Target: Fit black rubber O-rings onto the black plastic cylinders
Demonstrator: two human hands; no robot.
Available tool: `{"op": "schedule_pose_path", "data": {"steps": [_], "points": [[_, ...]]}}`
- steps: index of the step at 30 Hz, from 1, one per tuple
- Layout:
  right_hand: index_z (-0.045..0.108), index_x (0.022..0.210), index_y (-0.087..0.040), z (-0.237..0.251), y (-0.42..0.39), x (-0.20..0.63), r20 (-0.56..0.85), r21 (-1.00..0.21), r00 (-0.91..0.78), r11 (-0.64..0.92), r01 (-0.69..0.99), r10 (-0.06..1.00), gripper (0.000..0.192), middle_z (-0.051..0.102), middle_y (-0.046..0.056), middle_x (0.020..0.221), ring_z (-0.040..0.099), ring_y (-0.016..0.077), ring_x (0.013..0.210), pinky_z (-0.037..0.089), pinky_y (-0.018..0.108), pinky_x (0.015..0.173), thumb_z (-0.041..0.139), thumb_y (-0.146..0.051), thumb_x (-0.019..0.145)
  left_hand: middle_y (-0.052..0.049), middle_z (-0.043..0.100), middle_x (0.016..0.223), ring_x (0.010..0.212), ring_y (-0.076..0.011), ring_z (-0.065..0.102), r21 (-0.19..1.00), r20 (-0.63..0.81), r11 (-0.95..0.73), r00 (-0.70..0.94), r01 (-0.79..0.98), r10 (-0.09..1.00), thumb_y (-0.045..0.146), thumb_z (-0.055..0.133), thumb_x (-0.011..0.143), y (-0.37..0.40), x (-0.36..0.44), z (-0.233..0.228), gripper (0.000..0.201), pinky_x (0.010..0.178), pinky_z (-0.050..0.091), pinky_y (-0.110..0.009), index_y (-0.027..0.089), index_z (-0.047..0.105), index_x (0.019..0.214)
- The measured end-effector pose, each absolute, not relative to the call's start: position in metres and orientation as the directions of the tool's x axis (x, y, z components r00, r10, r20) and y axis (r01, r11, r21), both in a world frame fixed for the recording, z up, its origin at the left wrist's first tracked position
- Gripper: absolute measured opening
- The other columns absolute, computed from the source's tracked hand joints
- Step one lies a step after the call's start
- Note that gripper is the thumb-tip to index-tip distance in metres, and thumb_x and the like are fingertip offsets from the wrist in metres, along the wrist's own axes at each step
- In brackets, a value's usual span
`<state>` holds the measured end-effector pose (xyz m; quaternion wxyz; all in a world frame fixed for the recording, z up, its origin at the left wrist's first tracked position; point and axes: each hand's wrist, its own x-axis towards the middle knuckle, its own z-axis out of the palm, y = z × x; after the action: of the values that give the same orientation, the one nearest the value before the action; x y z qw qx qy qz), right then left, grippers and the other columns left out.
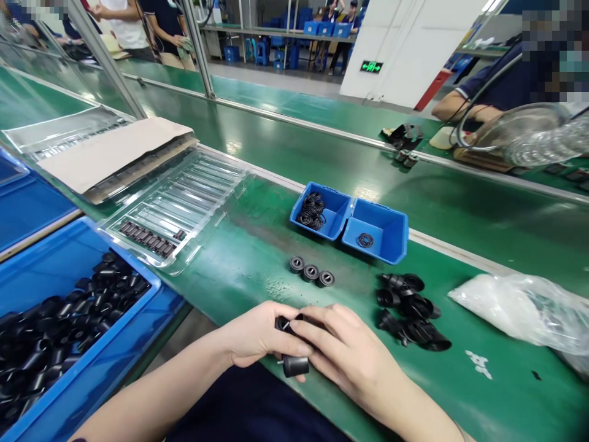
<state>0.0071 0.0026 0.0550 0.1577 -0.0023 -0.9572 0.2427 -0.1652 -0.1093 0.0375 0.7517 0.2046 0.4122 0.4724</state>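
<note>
Black plastic barrel (294,364) at bottom centre: my left hand (257,336) and right hand (350,353) are both closed around it, fitting something. Three finished collars (311,272) sit mid-frame; the blue bin (27,362) at lower left looks full, so plenty remains.

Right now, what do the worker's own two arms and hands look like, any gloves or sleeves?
Both are bare: the left hand and right hand wear no gloves, rings or watch that show, and the forearms carry no sleeves as far as the picture reaches. No markings or cables are visible on them.
</note>
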Motion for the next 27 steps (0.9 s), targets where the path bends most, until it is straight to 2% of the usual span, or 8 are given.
{"op": "schedule_pose_path", "data": {"steps": [2,5,7,11,17,20,23,27], "points": [[0.054,0.129,-0.022,0.053,0.008,0.011,0.327,-0.549,-0.932,0.834,-0.053,0.156,0.036,0.061,0.011,0.118,0.059,0.0229,0.104,0.051,0.038,0.089,0.056,-0.020,0.094,-0.007,0.065,0.082,0.064,-0.0144,0.064,0.678,-0.431,0.452,0.186,-0.579,0.883,0.023,0.079,0.072,-0.108,-0.163,0.037,0.032,0.061,0.056,-0.029,0.011,0.070,0.100],[0.054,0.128,-0.027,0.052,0.020,0.018,0.340,-0.652,-0.850,0.752,0.095,0.403,0.035,0.059,0.009,0.121,0.057,0.0220,0.113,0.050,0.036,0.095,0.055,-0.020,0.094,-0.009,0.064,0.099,0.076,-0.0152,0.063,0.656,-0.456,0.393,0.077,-0.645,0.887,0.024,0.078,0.074,-0.108,-0.165,0.037,0.036,0.067,0.059,-0.033,0.015,0.070,0.108],[0.055,0.128,-0.028,0.050,0.029,0.022,0.322,-0.651,-0.789,0.727,0.217,0.524,0.034,0.058,0.009,0.122,0.058,0.0227,0.112,0.050,0.037,0.095,0.053,-0.022,0.095,-0.011,0.063,0.105,0.081,-0.0162,0.062,0.652,-0.467,0.359,0.019,-0.668,0.884,0.025,0.078,0.076,-0.110,-0.169,0.037,0.035,0.069,0.059,-0.032,0.016,0.071,0.108],[0.049,0.134,-0.025,0.036,0.044,0.022,0.234,-0.549,-0.799,0.754,0.362,0.555,0.038,0.058,0.011,0.119,0.061,0.0236,0.106,0.052,0.039,0.090,0.050,-0.025,0.096,-0.010,0.063,0.103,0.080,-0.0143,0.062,0.644,-0.471,0.312,-0.041,-0.698,0.881,0.026,0.074,0.081,-0.113,-0.176,0.036,0.028,0.071,0.057,-0.029,0.014,0.070,0.106],[0.041,0.137,-0.015,0.025,0.049,0.015,0.296,-0.370,-0.827,0.856,0.362,0.477,0.046,0.055,0.017,0.125,0.054,0.0304,0.116,0.046,0.050,0.099,0.052,-0.025,0.093,-0.010,0.062,0.103,0.088,-0.0155,0.060,0.654,-0.450,0.239,-0.115,-0.717,0.886,0.026,0.073,0.082,-0.111,-0.179,0.039,0.023,0.074,0.057,-0.030,0.014,0.070,0.102],[0.041,0.139,-0.018,0.043,0.035,0.011,0.357,-0.370,-0.824,0.876,0.309,0.441,0.052,0.053,0.017,0.130,0.051,0.0319,0.119,0.044,0.052,0.101,0.058,-0.028,0.091,-0.009,0.062,0.103,0.087,-0.0159,0.061,0.677,-0.432,0.206,-0.155,-0.706,0.888,0.028,0.075,0.080,-0.111,-0.177,0.040,0.026,0.077,0.057,-0.033,0.014,0.069,0.101],[0.039,0.142,-0.020,0.058,0.014,0.006,0.335,-0.435,-0.909,0.896,0.085,0.249,0.054,0.053,0.014,0.133,0.052,0.0285,0.119,0.048,0.047,0.099,0.058,-0.026,0.091,-0.008,0.063,0.104,0.084,-0.0158,0.062,0.700,-0.417,0.195,-0.172,-0.687,0.892,0.030,0.078,0.077,-0.109,-0.171,0.041,0.033,0.078,0.055,-0.032,0.016,0.068,0.105],[0.042,0.143,-0.015,0.058,-0.006,-0.004,0.372,-0.139,-0.927,0.986,-0.097,-0.039,0.049,0.062,0.016,0.125,0.060,0.0260,0.096,0.053,0.043,0.081,0.045,-0.012,0.094,-0.005,0.064,0.102,0.096,-0.0159,0.059,0.760,-0.400,0.151,-0.271,-0.632,0.876,0.038,0.074,0.081,-0.106,-0.158,0.041,0.029,0.082,0.048,-0.023,0.019,0.068,0.100]]}}
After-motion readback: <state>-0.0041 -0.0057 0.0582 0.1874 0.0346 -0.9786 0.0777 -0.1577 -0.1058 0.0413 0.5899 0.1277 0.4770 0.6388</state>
